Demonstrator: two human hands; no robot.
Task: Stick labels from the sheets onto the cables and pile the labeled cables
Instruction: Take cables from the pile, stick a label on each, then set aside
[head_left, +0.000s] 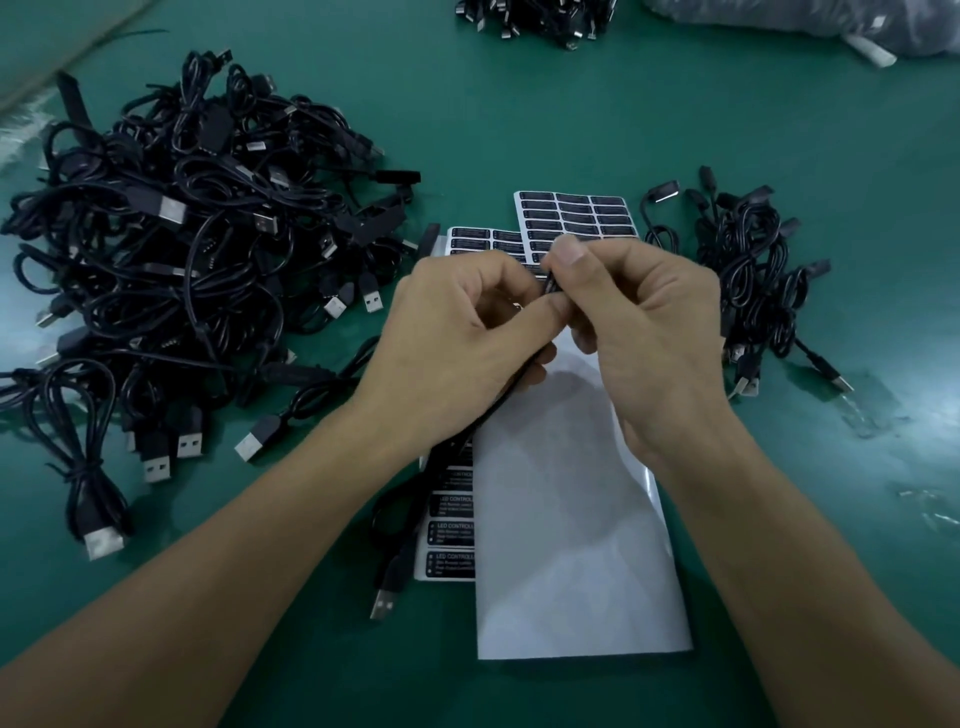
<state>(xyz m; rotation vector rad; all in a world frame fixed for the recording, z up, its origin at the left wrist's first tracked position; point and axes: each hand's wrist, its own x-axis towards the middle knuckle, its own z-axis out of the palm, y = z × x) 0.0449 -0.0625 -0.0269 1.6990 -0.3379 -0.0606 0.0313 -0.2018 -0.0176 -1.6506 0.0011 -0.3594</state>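
My left hand (457, 332) and my right hand (639, 332) meet above the middle of the table and both pinch one black USB cable (400, 519). Its cord runs down from my fingers and ends in a USB plug (383, 605) near the front. My right thumb presses on the cable's upper end; a label there is hidden by my fingers. A label sheet (574, 213) with black labels lies behind my hands, and another label sheet (451, 525) lies partly under a blank white backing sheet (576, 519).
A big tangled heap of black USB cables (182, 234) fills the left side of the green table (519, 119). A smaller pile of cables (753, 275) sits at the right. More cables (535, 18) and a plastic bag (831, 26) lie along the far edge.
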